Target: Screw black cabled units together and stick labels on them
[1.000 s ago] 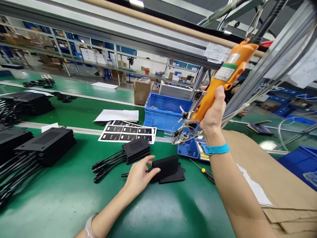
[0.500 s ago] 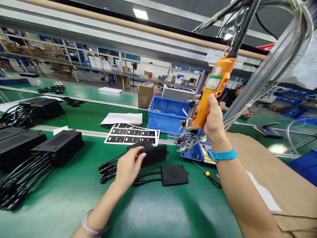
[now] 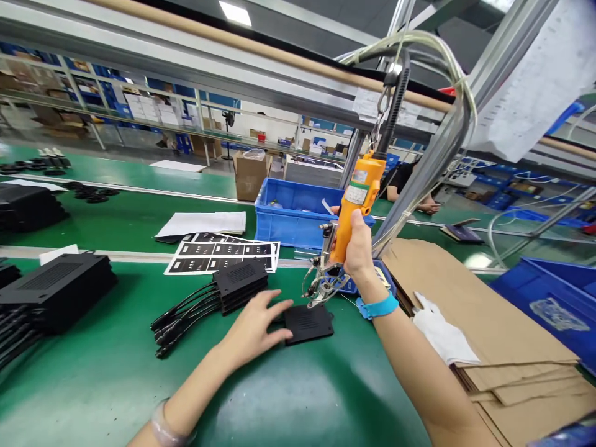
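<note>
My right hand (image 3: 359,251) is wrapped round an orange power screwdriver (image 3: 357,192), which hangs from a cable and hook. Its metal tip, with thin hoses, reaches down to the upper edge of a flat black box (image 3: 311,324) on the green bench; whether it touches cannot be made out. Over the left end of that box, my left hand (image 3: 251,328) has its fingers spread, thumb and fingertips at the box's edge. The hand partly hides the box's cables. To the left lies a stack of similar black boxes (image 3: 243,278) with dark cables trailing left.
Printed label sheets (image 3: 218,254) lie behind the stack. A blue bin (image 3: 298,226) stands at the back. Larger black boxes (image 3: 69,285) are on the left. Right of my arm are a white glove (image 3: 440,329) and cardboard sheets (image 3: 465,285). Another person (image 3: 403,186) sits beyond the frame.
My left hand has let go of a black box, now on the stack, and moved to the single box. The screwdriver has come lower, over that box. The view has turned right.
</note>
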`<state>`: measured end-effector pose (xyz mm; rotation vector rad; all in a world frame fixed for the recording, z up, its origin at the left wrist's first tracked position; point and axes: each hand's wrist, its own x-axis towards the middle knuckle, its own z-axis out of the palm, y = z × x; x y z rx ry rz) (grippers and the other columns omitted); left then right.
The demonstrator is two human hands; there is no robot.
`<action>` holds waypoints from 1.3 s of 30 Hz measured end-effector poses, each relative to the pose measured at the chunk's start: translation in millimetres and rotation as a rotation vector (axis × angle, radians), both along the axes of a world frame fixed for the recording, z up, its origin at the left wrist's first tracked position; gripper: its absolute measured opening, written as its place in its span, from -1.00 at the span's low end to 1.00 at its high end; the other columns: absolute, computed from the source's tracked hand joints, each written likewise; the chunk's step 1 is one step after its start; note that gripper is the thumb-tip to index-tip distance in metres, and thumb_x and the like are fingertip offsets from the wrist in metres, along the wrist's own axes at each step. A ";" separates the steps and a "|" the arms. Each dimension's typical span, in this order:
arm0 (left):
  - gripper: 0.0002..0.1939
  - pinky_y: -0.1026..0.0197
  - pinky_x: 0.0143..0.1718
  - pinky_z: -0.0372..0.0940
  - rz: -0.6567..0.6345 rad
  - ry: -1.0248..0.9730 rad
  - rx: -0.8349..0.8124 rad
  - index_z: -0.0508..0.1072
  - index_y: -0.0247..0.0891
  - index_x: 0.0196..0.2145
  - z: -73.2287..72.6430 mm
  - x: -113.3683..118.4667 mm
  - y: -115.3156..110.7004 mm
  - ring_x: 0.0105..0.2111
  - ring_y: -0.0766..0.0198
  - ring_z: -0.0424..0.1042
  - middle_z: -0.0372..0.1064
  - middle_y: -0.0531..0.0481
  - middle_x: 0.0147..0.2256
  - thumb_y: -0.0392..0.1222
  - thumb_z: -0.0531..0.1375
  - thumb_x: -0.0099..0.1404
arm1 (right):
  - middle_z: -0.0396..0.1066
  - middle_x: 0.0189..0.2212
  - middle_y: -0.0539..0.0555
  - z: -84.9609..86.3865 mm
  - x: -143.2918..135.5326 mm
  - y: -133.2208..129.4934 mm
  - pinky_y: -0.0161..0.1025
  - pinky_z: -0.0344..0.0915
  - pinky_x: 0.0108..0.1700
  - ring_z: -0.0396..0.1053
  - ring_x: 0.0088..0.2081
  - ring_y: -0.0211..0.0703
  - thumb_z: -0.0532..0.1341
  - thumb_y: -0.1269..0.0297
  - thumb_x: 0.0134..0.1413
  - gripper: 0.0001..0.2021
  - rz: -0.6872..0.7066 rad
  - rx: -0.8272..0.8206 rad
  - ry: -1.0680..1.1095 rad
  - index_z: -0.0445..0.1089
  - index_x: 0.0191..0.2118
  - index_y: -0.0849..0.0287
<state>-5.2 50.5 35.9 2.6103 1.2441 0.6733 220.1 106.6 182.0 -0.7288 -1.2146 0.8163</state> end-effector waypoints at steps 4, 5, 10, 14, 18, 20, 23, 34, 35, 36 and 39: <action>-0.27 -0.22 0.18 0.20 -0.108 0.097 -0.127 0.30 -0.05 0.23 -17.2 20.3 -8.3 0.24 -0.22 0.14 0.11 -0.33 0.23 0.02 0.41 0.15 | 0.24 -0.64 -0.09 -13.9 6.2 3.4 -0.36 0.21 -0.63 0.21 -0.67 -0.31 0.10 -0.23 0.17 -0.49 -0.038 0.024 -0.016 0.44 -0.12 0.14; -0.30 -0.20 0.17 0.22 -0.102 0.095 -0.133 0.31 -0.05 0.22 -19.2 21.4 -8.0 0.21 -0.19 0.18 0.15 -0.32 0.21 -0.01 0.40 0.17 | 0.25 -0.64 -0.09 -16.4 7.4 4.0 -0.35 0.21 -0.64 0.21 -0.67 -0.31 0.10 -0.23 0.17 -0.49 -0.047 0.022 -0.023 0.44 -0.12 0.14; -0.35 -0.15 0.12 0.29 -0.089 0.056 -0.130 0.35 -0.02 0.19 -19.0 20.0 -6.4 0.11 -0.12 0.29 0.23 -0.24 0.12 -0.08 0.41 0.17 | 0.25 -0.64 -0.09 -24.3 9.4 3.6 -0.35 0.20 -0.65 0.21 -0.68 -0.30 0.08 -0.23 0.18 -0.48 -0.083 0.020 -0.044 0.43 -0.11 0.15; -0.36 -0.16 0.13 0.27 -0.088 0.050 -0.133 0.34 -0.03 0.19 -17.9 20.6 -8.7 0.13 -0.13 0.27 0.21 -0.25 0.14 -0.11 0.40 0.18 | 0.24 -0.65 -0.09 -30.0 9.9 0.8 -0.35 0.21 -0.66 0.20 -0.68 -0.30 0.09 -0.22 0.19 -0.51 -0.099 0.013 -0.056 0.42 -0.15 0.14; -0.37 -0.19 0.14 0.25 -0.083 0.066 -0.145 0.33 -0.04 0.20 -16.1 22.6 -10.9 0.16 -0.16 0.22 0.15 -0.28 0.16 -0.09 0.38 0.20 | 0.24 -0.66 -0.09 -37.5 11.1 -2.1 -0.34 0.22 -0.68 0.20 -0.70 -0.28 0.08 -0.25 0.17 -0.52 -0.108 0.029 -0.037 0.39 -0.21 0.11; -0.38 -0.20 0.14 0.25 -0.074 0.070 -0.146 0.33 -0.03 0.20 -14.9 23.3 -12.0 0.16 -0.17 0.21 0.13 -0.28 0.16 -0.08 0.38 0.21 | 0.25 -0.65 -0.08 -40.6 11.1 -3.2 -0.33 0.26 -0.67 0.21 -0.69 -0.27 0.10 -0.24 0.16 -0.53 -0.099 0.043 -0.022 0.38 -0.23 0.11; -0.40 -0.20 0.12 0.27 -0.066 0.068 -0.148 0.33 -0.03 0.20 -14.4 23.8 -13.3 0.13 -0.16 0.23 0.15 -0.26 0.12 -0.10 0.36 0.24 | 0.25 -0.64 -0.07 -43.0 10.6 -3.9 -0.34 0.25 -0.68 0.22 -0.69 -0.27 0.11 -0.22 0.17 -0.55 -0.099 0.045 -0.020 0.39 -0.24 0.10; -0.42 -0.18 0.07 0.32 -0.046 0.056 -0.124 0.36 -0.08 0.18 -16.5 25.1 -13.8 0.08 -0.15 0.30 0.19 -0.27 0.08 -0.13 0.37 0.22 | 0.27 -0.59 -0.02 -51.0 14.0 -15.0 -0.28 0.24 -0.70 0.22 -0.69 -0.23 0.09 -0.24 0.14 -0.52 -0.135 -0.001 -0.021 0.41 -0.23 0.12; -0.42 -0.18 0.06 0.32 -0.035 0.064 -0.112 0.37 -0.09 0.17 -16.3 24.3 -13.5 0.07 -0.16 0.30 0.20 -0.28 0.07 -0.12 0.37 0.22 | 0.26 -0.60 -0.02 -45.9 14.8 -17.6 -0.28 0.23 -0.71 0.21 -0.69 -0.23 0.08 -0.24 0.14 -0.51 -0.146 0.001 -0.021 0.42 -0.21 0.12; -0.43 -0.18 0.05 0.33 -0.019 0.073 -0.097 0.38 -0.11 0.17 -16.2 23.4 -13.0 0.06 -0.17 0.31 0.20 -0.29 0.06 -0.12 0.37 0.22 | 0.26 -0.59 -0.02 -38.5 15.7 -20.4 -0.28 0.22 -0.71 0.22 -0.69 -0.23 0.08 -0.25 0.15 -0.51 -0.161 0.012 -0.020 0.43 -0.19 0.10; -0.47 -0.17 0.04 0.33 0.049 0.083 -0.049 0.41 -0.17 0.15 -17.0 20.0 -10.5 0.03 -0.16 0.32 0.22 -0.31 0.04 -0.12 0.35 0.23 | 0.26 -0.57 0.00 -7.9 18.2 -28.8 -0.29 0.22 -0.70 0.24 -0.67 -0.24 0.06 -0.25 0.17 -0.50 -0.220 0.100 -0.001 0.46 -0.13 0.06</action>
